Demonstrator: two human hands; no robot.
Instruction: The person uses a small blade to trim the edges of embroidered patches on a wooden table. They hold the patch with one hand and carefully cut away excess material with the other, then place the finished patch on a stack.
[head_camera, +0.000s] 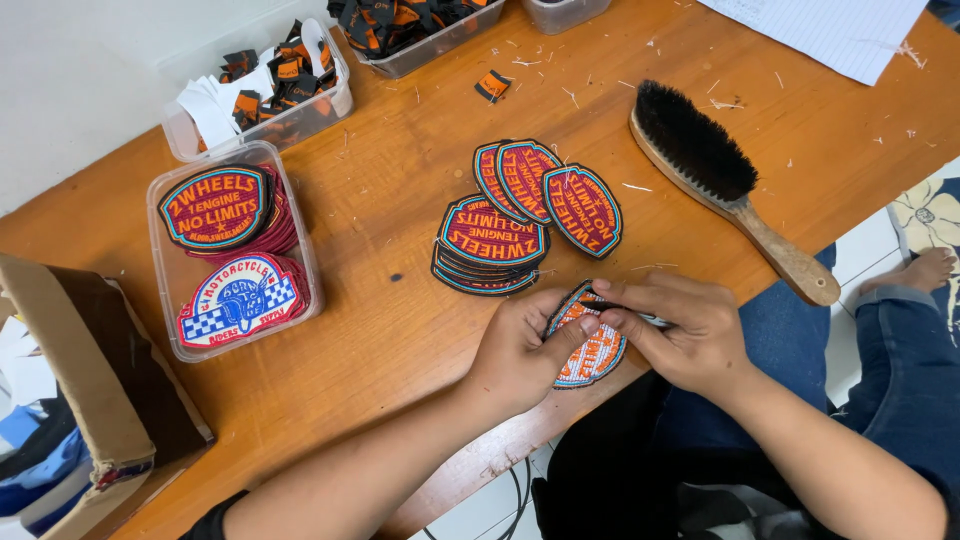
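An orange shield-shaped embroidered patch (592, 352) lies at the table's near edge. My left hand (520, 348) grips its left side with the thumb on top. My right hand (683, 330) pinches a thin metal tool (640, 316) whose tip touches the patch's upper edge. Just beyond the hands sits a stack of similar red and blue patches (488, 245), with three more patches (550, 190) fanned out behind it.
A wooden brush with black bristles (720, 175) lies at the right. A clear tray (160, 300) at left holds more patches. Two tubs (300, 110) with small black and orange tags stand at the back. A cardboard box (90, 390) sits far left; thread scraps litter the table (400, 330).
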